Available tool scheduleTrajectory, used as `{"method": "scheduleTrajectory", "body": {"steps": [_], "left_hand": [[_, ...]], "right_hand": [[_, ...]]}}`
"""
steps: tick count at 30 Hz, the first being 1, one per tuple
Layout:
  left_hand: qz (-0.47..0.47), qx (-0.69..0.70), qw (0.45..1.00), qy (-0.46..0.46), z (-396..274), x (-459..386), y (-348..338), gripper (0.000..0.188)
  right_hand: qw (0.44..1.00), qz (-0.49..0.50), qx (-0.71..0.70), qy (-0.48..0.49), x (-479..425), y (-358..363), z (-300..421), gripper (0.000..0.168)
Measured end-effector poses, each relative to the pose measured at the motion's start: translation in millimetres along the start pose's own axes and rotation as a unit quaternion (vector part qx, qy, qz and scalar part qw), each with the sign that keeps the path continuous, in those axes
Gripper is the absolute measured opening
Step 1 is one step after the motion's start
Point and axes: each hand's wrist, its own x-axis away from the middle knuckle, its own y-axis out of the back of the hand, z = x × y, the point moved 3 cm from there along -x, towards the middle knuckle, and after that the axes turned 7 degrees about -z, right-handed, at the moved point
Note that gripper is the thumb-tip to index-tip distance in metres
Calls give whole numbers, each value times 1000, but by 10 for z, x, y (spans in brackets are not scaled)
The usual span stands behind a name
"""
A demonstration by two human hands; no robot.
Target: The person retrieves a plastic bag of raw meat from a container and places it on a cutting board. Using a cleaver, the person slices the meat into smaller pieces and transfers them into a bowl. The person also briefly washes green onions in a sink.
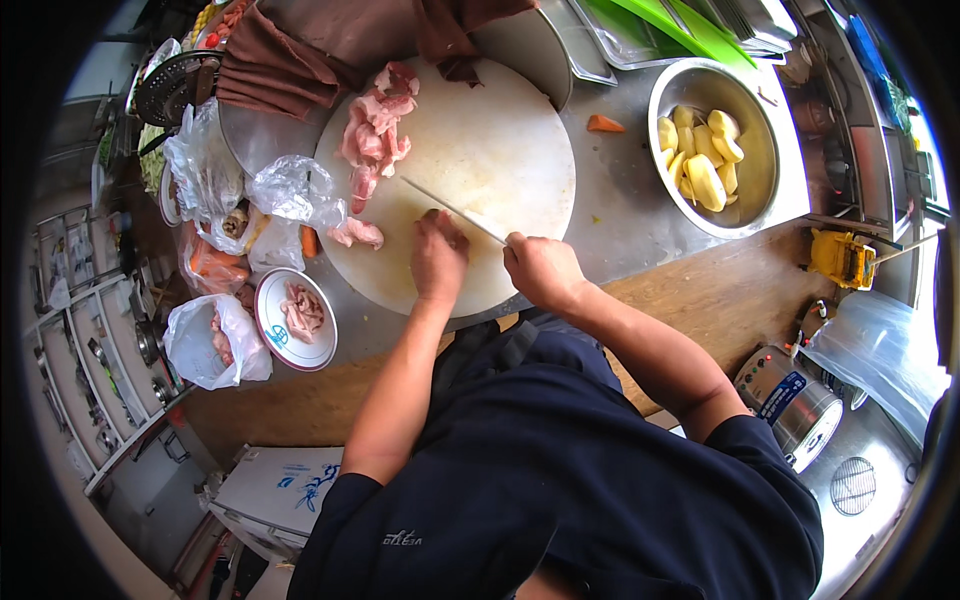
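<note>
On a round white cutting board (495,142), my right hand (546,271) grips the handle end of a kitchen knife (457,213). Its blade points away to the upper left. My left hand (441,255) rests on the board just left of the blade, fingers curled over a piece of pale pink meat (444,222) that they mostly hide. A pile of raw meat strips (373,127) lies along the board's far left. One smaller meat piece (355,233) sits apart at the left rim. Beside the board, a white plate (319,341) bears sliced meat (303,312).
To the right stands a steel bowl (766,180) of peeled potatoes (705,165), near a carrot piece (605,124). Plastic bags (206,161) and a meat bag (191,337) crowd the left. Brown cloths (281,64) hang over a large metal rim (559,52) behind the board.
</note>
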Motion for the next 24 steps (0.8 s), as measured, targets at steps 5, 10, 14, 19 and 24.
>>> {"method": "scheduleTrajectory", "body": {"steps": [5,10,14,19,24], "left_hand": [[83,-79,986,-122,499,-17,-170,44],[97,-15,994,-53,80,-84,4,31],[158,-35,983,-88,-25,-128,85,36],[219,-22,968,-119,-316,-238,16,20],[242,-108,945,-191,-107,-193,-90,14]], "right_hand": [[991,-67,30,112,231,55,60,13],[966,-217,-112,87,380,310,-19,23],[963,-218,-149,-44,436,536,-367,17],[963,-205,-144,-98,576,496,-808,14],[969,-199,-126,-75,715,475,-474,22]]}}
